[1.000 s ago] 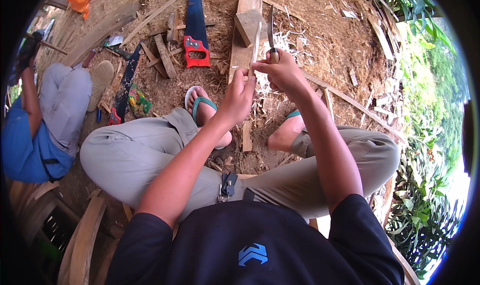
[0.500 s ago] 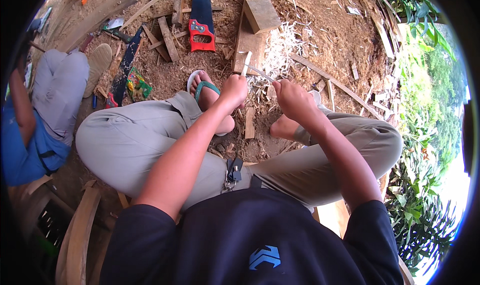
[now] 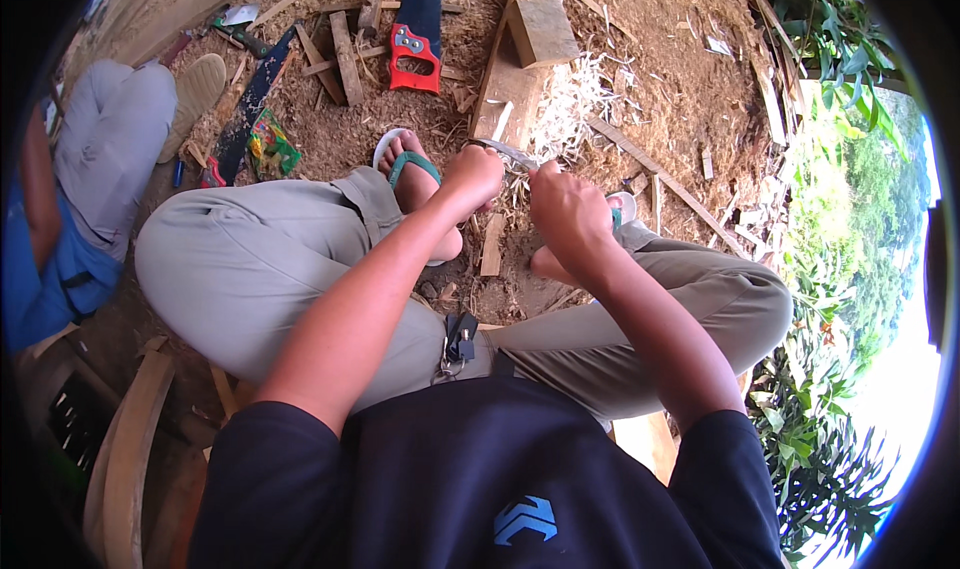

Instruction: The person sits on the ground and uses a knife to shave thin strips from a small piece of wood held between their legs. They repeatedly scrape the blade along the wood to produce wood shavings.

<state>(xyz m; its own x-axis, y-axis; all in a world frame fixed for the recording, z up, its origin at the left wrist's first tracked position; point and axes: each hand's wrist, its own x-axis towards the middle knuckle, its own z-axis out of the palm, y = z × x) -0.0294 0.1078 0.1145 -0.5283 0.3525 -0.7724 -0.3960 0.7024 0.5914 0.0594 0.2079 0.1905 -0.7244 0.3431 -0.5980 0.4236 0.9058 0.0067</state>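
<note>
My left hand is closed around a thin, pale wooden stick, whose top end sticks up past the fingers. Close beside it, my right hand grips a knife; its handle is hidden in the fist. The blade points left and crosses the stick just above my left fingers. Behind both hands lies a thick wooden plank bearing a wood block. Pale curled shavings are heaped along the plank's right side.
A red-handled saw lies beyond my left foot. Further left are a second saw, a colourful packet and a seated person's leg. Wood strips litter the ground at right, with plants beyond.
My right hand has moved left, bringing the knife blade across the stick close to my left hand. The whole view has shifted slightly. Both hands keep their grip.
</note>
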